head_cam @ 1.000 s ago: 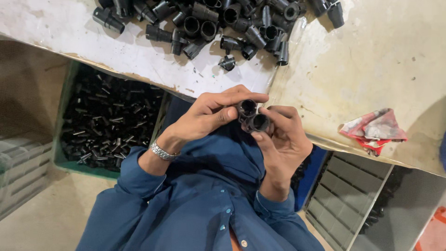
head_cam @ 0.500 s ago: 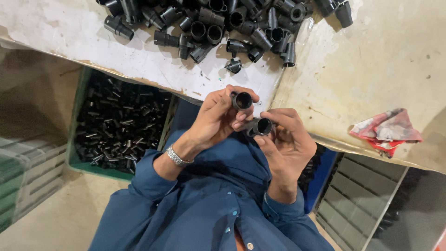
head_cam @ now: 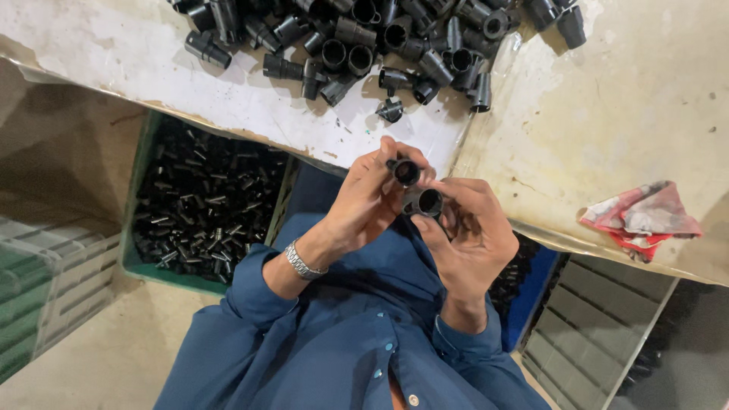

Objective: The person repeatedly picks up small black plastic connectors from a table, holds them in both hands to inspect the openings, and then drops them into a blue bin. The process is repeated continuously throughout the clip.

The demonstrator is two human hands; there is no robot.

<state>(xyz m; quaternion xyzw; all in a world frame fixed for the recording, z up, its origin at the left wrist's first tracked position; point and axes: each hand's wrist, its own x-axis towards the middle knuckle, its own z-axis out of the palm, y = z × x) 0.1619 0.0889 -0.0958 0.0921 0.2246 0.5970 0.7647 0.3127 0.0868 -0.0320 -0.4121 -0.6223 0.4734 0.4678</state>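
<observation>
My left hand (head_cam: pixel 364 205), with a metal watch on its wrist, pinches a small black tubular fitting (head_cam: pixel 404 171) between thumb and fingertips. Just below and right of it, my right hand (head_cam: pixel 472 237) holds a second black tubular fitting (head_cam: pixel 429 202) with its open end facing the camera. The two fittings sit close together but apart, in front of my blue shirt, near the table's edge. A pile of several similar black fittings (head_cam: pixel 364 38) lies on the white table top (head_cam: pixel 114 53) above my hands.
A green crate (head_cam: pixel 137 262) full of small black parts stands on the floor at the left, under the table. A red and white rag (head_cam: pixel 642 216) lies on the table at the right. A blue bin (head_cam: pixel 531 307) and grey crates (head_cam: pixel 600 342) stand lower right.
The two fittings were pressed together a second ago. They are now separated, one in each hand, the left one slightly higher.
</observation>
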